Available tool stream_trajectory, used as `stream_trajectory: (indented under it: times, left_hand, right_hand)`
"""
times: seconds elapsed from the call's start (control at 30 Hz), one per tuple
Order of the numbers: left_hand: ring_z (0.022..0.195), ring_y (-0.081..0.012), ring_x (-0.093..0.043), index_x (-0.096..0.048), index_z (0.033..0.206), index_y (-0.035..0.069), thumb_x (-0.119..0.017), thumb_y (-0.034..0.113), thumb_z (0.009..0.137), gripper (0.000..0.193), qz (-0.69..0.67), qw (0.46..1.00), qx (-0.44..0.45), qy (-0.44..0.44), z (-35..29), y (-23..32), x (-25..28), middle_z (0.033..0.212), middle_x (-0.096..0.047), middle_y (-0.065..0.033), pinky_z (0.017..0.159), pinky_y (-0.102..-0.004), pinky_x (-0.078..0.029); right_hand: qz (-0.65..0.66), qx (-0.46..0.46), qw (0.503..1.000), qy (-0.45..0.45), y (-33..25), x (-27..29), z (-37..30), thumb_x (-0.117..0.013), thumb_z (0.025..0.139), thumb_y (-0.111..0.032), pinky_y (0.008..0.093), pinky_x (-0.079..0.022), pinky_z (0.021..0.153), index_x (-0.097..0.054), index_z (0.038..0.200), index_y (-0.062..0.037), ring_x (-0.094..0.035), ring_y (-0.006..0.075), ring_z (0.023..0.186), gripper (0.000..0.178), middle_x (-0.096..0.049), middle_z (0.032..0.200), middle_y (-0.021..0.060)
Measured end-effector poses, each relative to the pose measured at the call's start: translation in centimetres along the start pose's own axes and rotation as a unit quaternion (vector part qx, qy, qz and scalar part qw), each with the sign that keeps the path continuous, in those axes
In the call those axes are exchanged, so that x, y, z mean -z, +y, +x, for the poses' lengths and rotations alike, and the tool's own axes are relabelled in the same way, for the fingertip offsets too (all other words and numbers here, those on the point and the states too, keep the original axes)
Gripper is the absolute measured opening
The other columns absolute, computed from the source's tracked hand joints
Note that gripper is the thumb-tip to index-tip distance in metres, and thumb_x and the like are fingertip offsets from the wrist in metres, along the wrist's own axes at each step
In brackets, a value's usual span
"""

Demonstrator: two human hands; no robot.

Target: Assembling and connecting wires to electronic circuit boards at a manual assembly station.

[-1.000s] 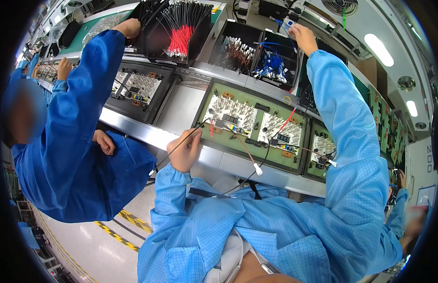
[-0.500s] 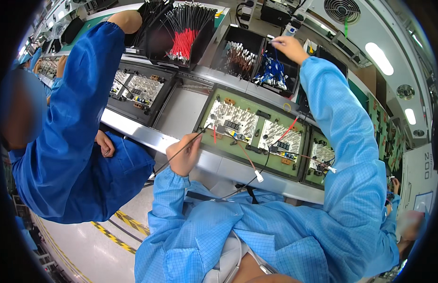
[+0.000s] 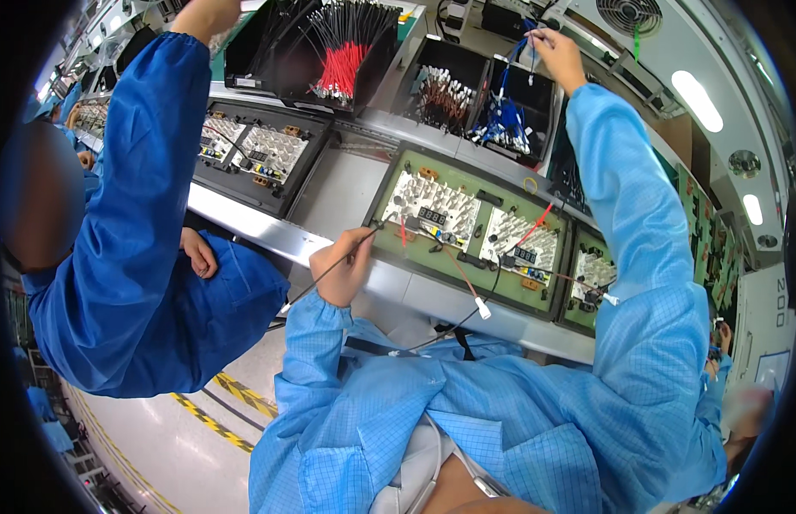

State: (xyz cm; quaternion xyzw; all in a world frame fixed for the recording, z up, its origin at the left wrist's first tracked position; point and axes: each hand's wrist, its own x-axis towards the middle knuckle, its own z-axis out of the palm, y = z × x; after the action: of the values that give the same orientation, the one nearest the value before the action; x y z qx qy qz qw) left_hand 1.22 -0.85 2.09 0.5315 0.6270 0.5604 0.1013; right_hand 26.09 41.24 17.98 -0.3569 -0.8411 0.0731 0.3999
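My left hand (image 3: 342, 267) is closed, pinching a black cable (image 3: 310, 289) just in front of the green fixture tray (image 3: 432, 267). In that tray lie two white circuit boards (image 3: 432, 208) with black digit displays. A red wire (image 3: 535, 224) and a brown wire with a white connector (image 3: 482, 308) run off the boards, the connector hanging over the tray's front edge. My right hand (image 3: 559, 58), raised at the far right, has its fingertips closed on a blue wire (image 3: 530, 43). Further blue wires (image 3: 500, 111) stretch up from the black bin (image 3: 542, 103) below it.
Left of that bin stands another black bin of brown wires (image 3: 441, 94); farther left is one with red and black wires (image 3: 339, 64). A co-worker's dark blue sleeve (image 3: 149, 163) reaches in at left, beside a black fixture tray (image 3: 308, 163). A metal rail (image 3: 398, 289) edges the bench.
My right hand has moved up and away from the bin, drawing blue wires with it. My left hand keeps its pinch on the black cable. The whole view has shifted slightly.
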Motion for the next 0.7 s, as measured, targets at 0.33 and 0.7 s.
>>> stream_trajectory:
  times: [0.33, 0.7]
  left_hand:
    - [0.05, -0.0018, -0.048, -0.064, 0.095, -0.001, -0.061, 0.001, 0.088, 0.008, -0.028, 0.999, -0.016, 0.009, 1.2, -1.3, -0.3, 0.06, -0.059, -0.0036, 0.045, -0.0182, -0.035]
    - [0.044, -0.0072, -0.04, -0.067, 0.087, 0.002, -0.065, 0.002, 0.082, 0.006, -0.033, 0.999, 0.02, -0.012, 0.3, -2.5, -0.4, 0.053, -0.048, -0.0038, 0.043, -0.0225, -0.031]
  right_hand:
    - [-0.017, 0.02, 0.993, 0.117, 1.9, 5.3, 1.0, -0.063, 0.086, -0.017, 0.0328, -0.047, 0.071, -0.067, 0.1, -0.0003, -0.061, 0.0179, 0.075, 0.022, -0.067, 0.08, 0.0064]
    - [0.142, -0.022, 0.977, 0.158, 4.0, 1.3, 0.8, -0.065, 0.085, -0.017, 0.0271, -0.045, 0.07, -0.069, 0.098, -0.0028, -0.059, 0.0104, 0.076, 0.02, -0.068, 0.083, 0.0025]
